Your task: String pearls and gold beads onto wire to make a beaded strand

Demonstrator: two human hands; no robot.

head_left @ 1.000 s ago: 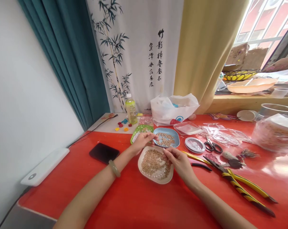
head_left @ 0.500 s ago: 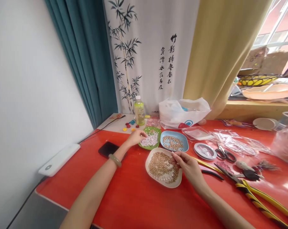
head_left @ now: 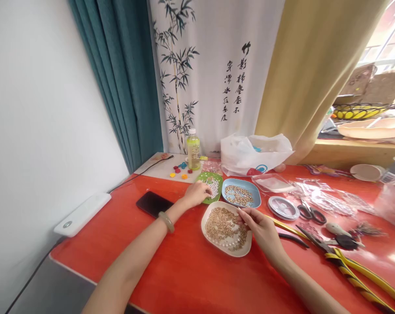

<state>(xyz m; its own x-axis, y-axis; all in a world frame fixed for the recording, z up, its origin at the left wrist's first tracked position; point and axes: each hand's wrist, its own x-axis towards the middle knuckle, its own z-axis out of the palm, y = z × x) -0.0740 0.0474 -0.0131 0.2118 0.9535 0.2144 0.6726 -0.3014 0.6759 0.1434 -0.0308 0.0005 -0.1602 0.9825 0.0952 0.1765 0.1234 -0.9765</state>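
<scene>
My left hand reaches over the near-left edge of the green plate of small white pearl beads. Its fingertips are pinched together, and whatever is between them is hidden. Over the right rim of the cream plate, my right hand pinches the end of a beading string, with a white tip just showing at the fingers. The thread is too thin to trace. A curved row of white beads lies among gold beads in that plate. Behind it sits a blue plate with more gold beads.
Left of my hand lie a black phone and a white power strip. To the right are a thread spool, scissors and yellow-black pliers. A bottle and a white plastic bag stand behind.
My left hand has shifted from the middle of the green plate toward its near edge, fingers now turned down and closer together. My right hand keeps its pinch over the cream plate.
</scene>
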